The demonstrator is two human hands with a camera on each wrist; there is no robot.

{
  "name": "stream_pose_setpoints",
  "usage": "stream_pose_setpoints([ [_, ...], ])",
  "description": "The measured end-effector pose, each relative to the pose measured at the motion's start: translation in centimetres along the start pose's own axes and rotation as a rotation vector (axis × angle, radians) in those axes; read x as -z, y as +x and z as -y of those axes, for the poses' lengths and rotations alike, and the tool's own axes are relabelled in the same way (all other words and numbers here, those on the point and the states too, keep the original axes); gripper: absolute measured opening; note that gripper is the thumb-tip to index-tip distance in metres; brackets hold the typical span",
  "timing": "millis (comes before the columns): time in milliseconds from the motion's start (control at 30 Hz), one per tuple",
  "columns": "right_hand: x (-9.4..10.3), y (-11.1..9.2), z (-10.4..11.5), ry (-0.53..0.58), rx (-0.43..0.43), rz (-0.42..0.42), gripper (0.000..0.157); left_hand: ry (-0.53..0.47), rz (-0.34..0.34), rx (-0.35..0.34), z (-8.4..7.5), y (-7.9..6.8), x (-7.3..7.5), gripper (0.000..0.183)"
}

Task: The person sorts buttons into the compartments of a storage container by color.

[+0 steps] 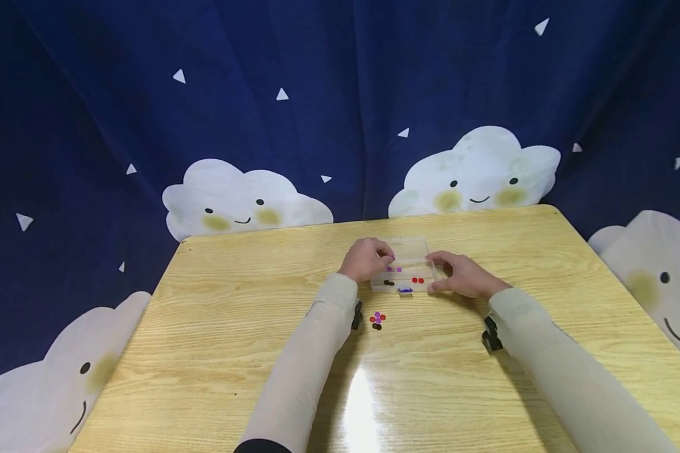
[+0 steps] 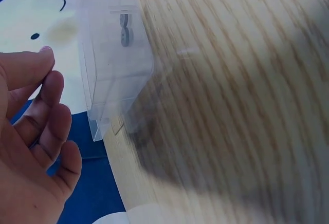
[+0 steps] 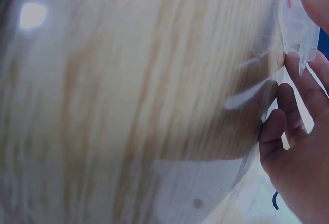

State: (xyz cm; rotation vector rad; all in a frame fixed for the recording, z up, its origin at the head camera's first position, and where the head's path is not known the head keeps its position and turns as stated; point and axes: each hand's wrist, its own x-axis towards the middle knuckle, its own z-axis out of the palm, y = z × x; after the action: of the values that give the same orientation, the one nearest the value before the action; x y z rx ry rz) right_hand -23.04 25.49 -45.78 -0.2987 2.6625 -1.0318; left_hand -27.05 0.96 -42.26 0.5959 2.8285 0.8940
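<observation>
Box (image 1: pixel 420 290), clear and divided, stands on the table (image 1: pixel 249 302) with its lid (image 1: pixel 410 247) laid back on the far side. Left hand (image 1: pixel 366 259): thumb and fingertip are together, pinching a purple button (image 1: pixel 393 257) above the rear compartment (image 1: pixel 415 271). Right hand (image 1: pixel 464 275): thumb and fingers are clamped on the right end of the box.

Step in hand, as judged: loading buttons by colour. The rear compartment holds two purple pieces (image 1: pixel 399 269); the front row holds dark buttons (image 1: pixel 391 284) at left and red buttons (image 1: pixel 417 280) at right. The next move probably calls for lowering the pinched button beside its match, then parting the fingertips, with the right hand steadying the box. A loose cluster (image 1: pixel 378 320) of mixed colours lies in front, so further transfers appear to remain.

View differences: the head view alone shows the pinched button and the full colour layout. The left wrist view shows the fingertips meeting, but no button can be made out there; through the box wall it reveals holes in the dark buttons. The right wrist view shows the lower fingers (image 3: pixel 273 124) curled close to the tabletop.
</observation>
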Motion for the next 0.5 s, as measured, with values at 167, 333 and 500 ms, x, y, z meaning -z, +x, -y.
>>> stream_pose_setpoints([
  [167,-0.07,0.02,-0.25,-0.001,0.003,-0.002,0.076,0.056,-0.009,-0.016,0.21,0.02,-0.2,0.014],
  [333,-0.04,-0.01,-0.28,0.005,-0.001,-0.003,0.076,0.09,-0.017,-0.011,0.16,-0.08,-0.32,0.015],
  [500,0.01,-0.05,-0.1,0.007,-0.004,0.0,0.076,0.095,-0.003,0.01,0.18,0.04,-0.4,0.015],
])
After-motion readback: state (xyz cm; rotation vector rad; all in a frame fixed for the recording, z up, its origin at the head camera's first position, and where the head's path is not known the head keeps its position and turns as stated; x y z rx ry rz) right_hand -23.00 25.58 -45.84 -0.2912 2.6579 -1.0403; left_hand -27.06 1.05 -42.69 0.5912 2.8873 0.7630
